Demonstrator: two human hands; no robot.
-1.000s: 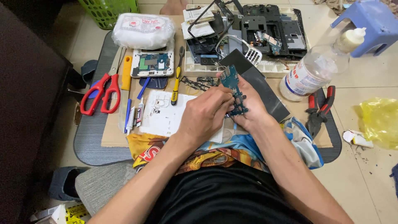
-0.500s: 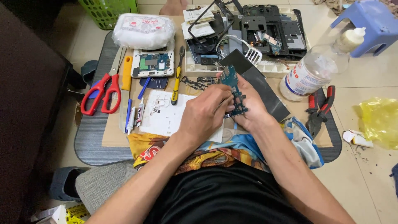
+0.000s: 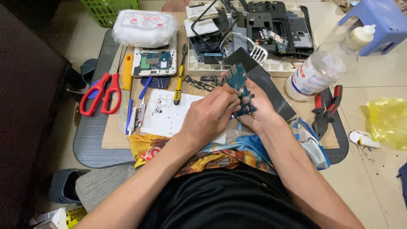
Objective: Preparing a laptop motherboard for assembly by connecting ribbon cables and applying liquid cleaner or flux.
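Note:
A blue-green circuit board point(image 3: 238, 88) stands upright between both hands over the cardboard work surface point(image 3: 113, 136). My right hand point(image 3: 259, 109) grips the board from behind and below. My left hand point(image 3: 210, 116) is closed with its fingertips pinching at the board's left edge; whether it holds a small tool is hidden. Under the left hand lies a white phone back cover point(image 3: 165, 112).
Red scissors point(image 3: 101, 93), a yellow-handled screwdriver point(image 3: 179, 80), an opened phone point(image 3: 154, 62), a white wrapped packet point(image 3: 144, 27), a tray of dark phone parts point(image 3: 271, 25), a clear bottle point(image 3: 322, 70), red pliers point(image 3: 325, 108), a blue stool point(image 3: 377, 21), a yellow bag point(image 3: 388, 121).

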